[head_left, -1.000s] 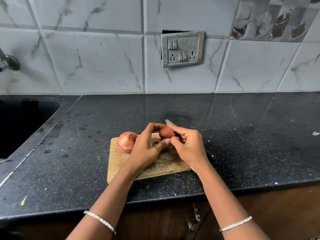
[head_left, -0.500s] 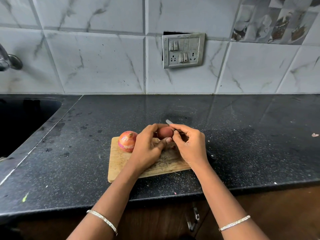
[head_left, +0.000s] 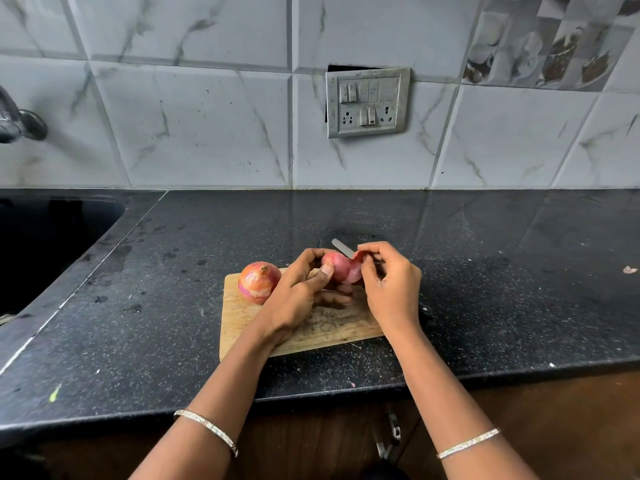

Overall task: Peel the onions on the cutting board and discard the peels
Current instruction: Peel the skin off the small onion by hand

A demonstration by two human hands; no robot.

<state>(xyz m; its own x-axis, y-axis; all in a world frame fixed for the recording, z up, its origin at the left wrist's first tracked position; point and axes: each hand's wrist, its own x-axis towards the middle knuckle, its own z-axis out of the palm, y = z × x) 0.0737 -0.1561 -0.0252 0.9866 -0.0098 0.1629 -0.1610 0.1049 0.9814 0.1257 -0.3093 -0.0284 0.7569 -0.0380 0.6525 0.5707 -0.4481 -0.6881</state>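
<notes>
A small reddish onion [head_left: 335,265] is held just above the wooden cutting board [head_left: 242,317] by my left hand [head_left: 301,292], thumb and fingers curled round it. My right hand [head_left: 389,285] pinches a flap of pink peel [head_left: 356,268] that stands away from the onion's right side. A knife blade [head_left: 341,247] sticks out behind my right hand; its dark handle end [head_left: 426,309] shows past my wrist. A second, larger onion [head_left: 259,281] with papery orange skin sits on the board's left end.
The board lies on a black speckled counter [head_left: 502,289], near its front edge. A dark sink [head_left: 45,244] is at the left with a tap [head_left: 17,123] above it. A switch plate [head_left: 367,102] hangs on the tiled wall. A scrap [head_left: 629,269] lies far right.
My right hand has pulled a flap of peel away from the small onion, so the pink skin now stands open on its right side. The larger onion has not moved.
</notes>
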